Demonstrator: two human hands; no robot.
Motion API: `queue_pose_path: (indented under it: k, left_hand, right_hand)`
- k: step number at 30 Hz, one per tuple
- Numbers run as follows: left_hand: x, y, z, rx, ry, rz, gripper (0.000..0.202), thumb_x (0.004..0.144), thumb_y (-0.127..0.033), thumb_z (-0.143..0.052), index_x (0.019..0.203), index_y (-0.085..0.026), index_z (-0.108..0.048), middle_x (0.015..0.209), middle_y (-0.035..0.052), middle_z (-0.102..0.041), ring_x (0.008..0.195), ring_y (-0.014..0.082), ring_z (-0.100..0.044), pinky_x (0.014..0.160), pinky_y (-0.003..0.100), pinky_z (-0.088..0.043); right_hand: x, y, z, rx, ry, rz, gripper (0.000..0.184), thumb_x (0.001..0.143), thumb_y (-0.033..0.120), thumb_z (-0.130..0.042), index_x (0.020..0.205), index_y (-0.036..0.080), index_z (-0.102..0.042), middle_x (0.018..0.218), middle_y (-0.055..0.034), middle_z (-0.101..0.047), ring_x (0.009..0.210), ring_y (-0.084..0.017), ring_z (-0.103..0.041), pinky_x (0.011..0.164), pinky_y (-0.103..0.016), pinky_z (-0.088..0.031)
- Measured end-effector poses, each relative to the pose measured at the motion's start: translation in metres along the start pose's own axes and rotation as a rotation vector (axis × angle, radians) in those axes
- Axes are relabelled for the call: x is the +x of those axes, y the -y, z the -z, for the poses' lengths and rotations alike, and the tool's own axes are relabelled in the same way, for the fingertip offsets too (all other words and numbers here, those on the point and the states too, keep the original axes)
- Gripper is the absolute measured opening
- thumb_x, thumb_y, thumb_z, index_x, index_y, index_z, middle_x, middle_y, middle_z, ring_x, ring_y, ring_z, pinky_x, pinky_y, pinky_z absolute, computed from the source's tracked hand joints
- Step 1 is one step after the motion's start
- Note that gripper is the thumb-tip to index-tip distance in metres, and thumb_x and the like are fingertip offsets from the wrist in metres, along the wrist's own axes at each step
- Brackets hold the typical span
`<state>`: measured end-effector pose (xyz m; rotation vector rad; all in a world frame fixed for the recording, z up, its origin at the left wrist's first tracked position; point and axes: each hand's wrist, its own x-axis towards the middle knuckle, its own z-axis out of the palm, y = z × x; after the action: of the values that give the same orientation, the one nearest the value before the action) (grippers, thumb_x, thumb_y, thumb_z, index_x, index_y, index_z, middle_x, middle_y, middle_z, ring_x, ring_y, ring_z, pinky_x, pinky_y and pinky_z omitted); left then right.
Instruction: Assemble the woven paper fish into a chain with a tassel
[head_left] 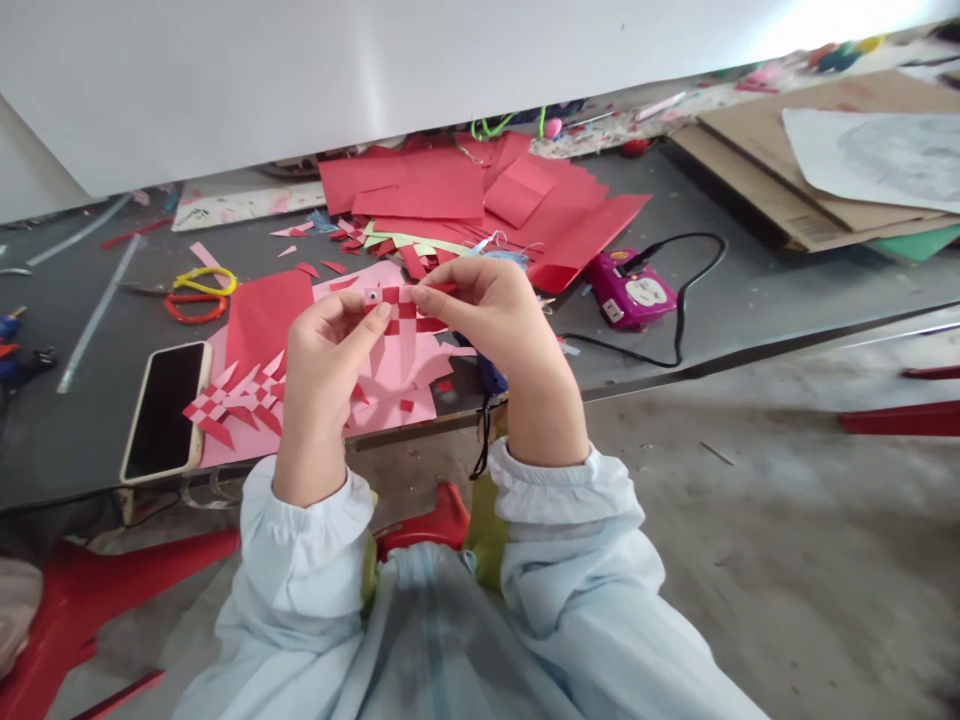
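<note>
Both hands hold a small woven paper piece [403,310], red and pink strips in a checker pattern with a small eye dot at its left. My left hand [330,350] pinches its left side, fingers closed. My right hand [491,315] pinches its right end, fingers curled. They are raised just above a pink paper sheet [397,385] at the near table edge. A finished red-and-pink woven fish shape [240,400] lies on that sheet to the left.
A phone [165,408] lies at the left, near the table edge. Red paper sheets [480,195] pile at the back, with yellow and red scissors [196,292]. A magenta glue gun [630,290] with a black cord is to the right. Cardboard [795,170] lies far right; red stool legs [112,580] stand below.
</note>
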<state>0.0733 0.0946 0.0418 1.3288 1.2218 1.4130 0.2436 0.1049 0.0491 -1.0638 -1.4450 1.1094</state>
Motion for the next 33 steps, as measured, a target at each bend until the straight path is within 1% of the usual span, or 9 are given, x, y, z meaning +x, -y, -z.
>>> queue_pose_path:
  k: [3, 8, 10, 13, 15, 18, 26, 30, 33]
  left_hand:
    - [-0.001, 0.0, 0.005, 0.096, 0.042, 0.001, 0.011, 0.076, -0.03, -0.075, 0.075, -0.02, -0.07, 0.07, -0.002, -0.067, 0.067, 0.0104, -0.063, 0.062, 0.022, -0.052]
    - [-0.001, 0.0, 0.015, 0.152, 0.17, 0.01, 0.009, 0.077, -0.027, -0.074, 0.081, -0.019, -0.073, 0.074, 0.0007, -0.071, 0.07, 0.0126, -0.067, 0.065, 0.024, -0.055]
    - [0.0, 0.0, 0.018, 0.163, 0.192, 0.05, 0.01, 0.076, -0.026, -0.075, 0.081, -0.018, -0.073, 0.075, 0.0017, -0.072, 0.069, 0.0135, -0.067, 0.065, 0.025, -0.055]
    - [-0.002, 0.001, 0.022, 0.166, 0.19, 0.099, 0.011, 0.074, -0.027, -0.076, 0.08, -0.018, -0.073, 0.078, 0.0027, -0.073, 0.07, 0.0138, -0.067, 0.067, 0.026, -0.056]
    - [-0.006, 0.003, 0.023, 0.164, 0.184, 0.121, 0.012, 0.073, -0.027, -0.077, 0.079, -0.018, -0.072, 0.079, 0.0032, -0.074, 0.071, 0.0141, -0.067, 0.068, 0.026, -0.056]
    - [-0.016, 0.01, 0.028, 0.153, 0.161, 0.158, 0.015, 0.073, -0.031, -0.077, 0.08, -0.018, -0.072, 0.08, 0.0036, -0.074, 0.072, 0.0143, -0.067, 0.065, 0.025, -0.055]
    - [-0.051, 0.026, 0.047, 0.134, -0.002, 0.156, 0.015, 0.077, -0.032, -0.075, 0.087, -0.02, -0.072, 0.086, 0.003, -0.073, 0.075, 0.0128, -0.065, 0.07, 0.025, -0.053]
    - [-0.057, 0.027, 0.056, 0.116, -0.022, 0.169, 0.017, 0.078, -0.034, -0.074, 0.087, -0.02, -0.07, 0.084, 0.003, -0.071, 0.074, 0.0125, -0.064, 0.07, 0.025, -0.054]
    - [-0.058, 0.025, 0.066, 0.112, -0.057, 0.181, 0.023, 0.078, -0.039, -0.075, 0.089, -0.02, -0.068, 0.085, 0.003, -0.071, 0.077, 0.0129, -0.065, 0.071, 0.025, -0.054]
  right_hand:
    - [0.0, -0.002, 0.002, -0.018, 0.057, -0.01, 0.034, 0.078, 0.051, -0.078, 0.075, 0.018, -0.069, 0.071, -0.0021, -0.067, 0.067, -0.012, -0.06, 0.063, -0.027, -0.051]
    - [0.002, -0.005, 0.004, -0.014, 0.195, -0.11, 0.03, 0.072, 0.044, -0.082, 0.068, 0.017, -0.068, 0.068, -0.0013, -0.067, 0.064, -0.012, -0.06, 0.06, -0.026, -0.049]
    - [0.003, -0.008, 0.005, -0.002, 0.201, -0.133, 0.024, 0.073, 0.038, -0.08, 0.071, 0.016, -0.07, 0.069, -0.0012, -0.067, 0.063, -0.011, -0.059, 0.06, -0.026, -0.048]
    - [0.003, -0.013, 0.009, -0.038, 0.159, -0.138, 0.02, 0.077, 0.035, -0.076, 0.073, 0.016, -0.071, 0.066, -0.0002, -0.065, 0.06, -0.009, -0.054, 0.057, -0.025, -0.044]
    - [0.004, -0.016, 0.011, -0.075, 0.146, -0.135, 0.02, 0.077, 0.036, -0.076, 0.072, 0.017, -0.071, 0.064, 0.0002, -0.065, 0.058, -0.009, -0.051, 0.054, -0.024, -0.042]
    - [0.004, -0.015, 0.009, -0.094, 0.183, -0.148, 0.02, 0.073, 0.035, -0.078, 0.069, 0.018, -0.07, 0.063, -0.0001, -0.065, 0.058, -0.009, -0.053, 0.053, -0.024, -0.043]
    - [0.005, -0.012, -0.022, -0.057, 0.294, -0.229, 0.02, 0.072, 0.035, -0.079, 0.068, 0.017, -0.071, 0.064, -0.0032, -0.069, 0.056, -0.01, -0.059, 0.051, -0.023, -0.05]
    - [0.006, -0.016, -0.033, -0.054, 0.302, -0.261, 0.024, 0.07, 0.037, -0.082, 0.07, 0.016, -0.072, 0.065, -0.0035, -0.069, 0.056, -0.01, -0.059, 0.048, -0.021, -0.051]
    - [0.005, -0.019, -0.038, -0.056, 0.299, -0.32, 0.028, 0.07, 0.041, -0.083, 0.073, 0.015, -0.072, 0.069, -0.0054, -0.072, 0.058, -0.011, -0.064, 0.046, -0.02, -0.052]
